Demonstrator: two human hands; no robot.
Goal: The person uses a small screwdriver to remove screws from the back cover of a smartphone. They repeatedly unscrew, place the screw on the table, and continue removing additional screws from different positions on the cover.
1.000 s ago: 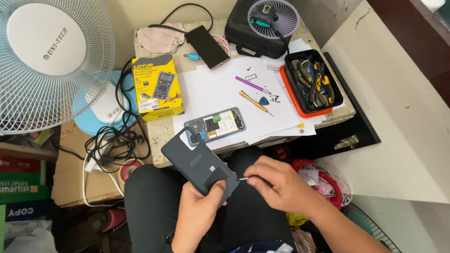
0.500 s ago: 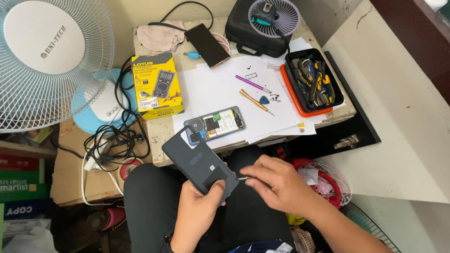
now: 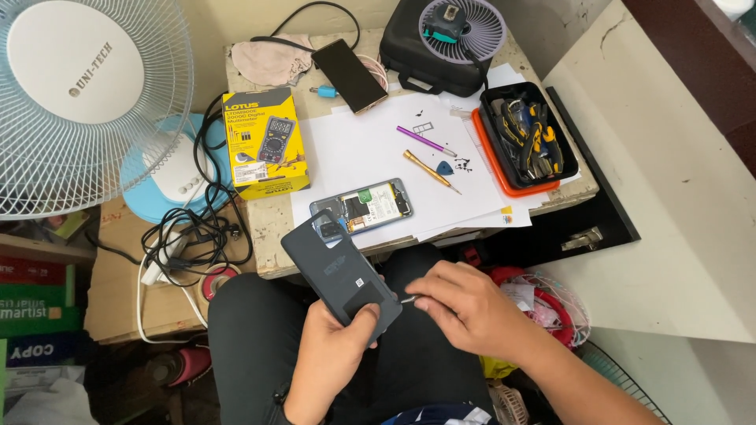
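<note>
My left hand [image 3: 335,346] grips the lower end of a dark grey phone back cover [image 3: 335,271], held tilted over my lap. My right hand [image 3: 465,307] pinches a thin metal tool [image 3: 408,299] whose tip touches the cover's lower right edge. An opened phone body [image 3: 364,208], its insides showing, lies on white paper [image 3: 378,153] at the table's near edge, just above the cover.
On the paper lie a purple tool [image 3: 425,142], a yellow-handled screwdriver [image 3: 429,169], a blue pick [image 3: 445,167] and small screws. An orange-and-black tool tray [image 3: 524,138], a black case with a small fan [image 3: 449,31], another phone [image 3: 349,64], a yellow box [image 3: 266,142] and a large white fan [image 3: 79,102] surround it.
Both hands stay on the cover. They have shifted very slightly, with the tool still at the cover's edge.
</note>
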